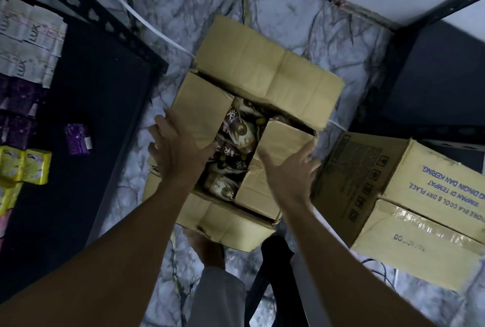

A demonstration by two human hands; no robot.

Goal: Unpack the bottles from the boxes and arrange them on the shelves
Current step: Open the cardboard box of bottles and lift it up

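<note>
Forearms reach down and away from the camera toward an open tan cardboard box on the grey veined marble floor, with a bare foot tucked just under its near edge. The left hand lies flat with spread fingers on the box's left flap, its thumb at the flap's inner edge. The right hand is spread open over the right flap; whether it touches the card I cannot tell. The hands are apart and hold nothing.

Between them, in the gap the flaps leave, lie the brown-and-cream labelled bottles, packed on their sides below flap level. Their long axes seem to run roughly across the gap, though the crowding makes this uncertain. Both hands are about equally near; the left thumb is closest. The two side flaps overhang the bottles and would likely need folding back first.

To the right, just beside the open box, a second, taped cardboard box lies tipped over. On the left stands a dark metal shelf bearing yellow packets, a purple packet and pale Lux wrappers. Farther right is another dark shelf, and a white cable crosses the floor beyond.
</note>
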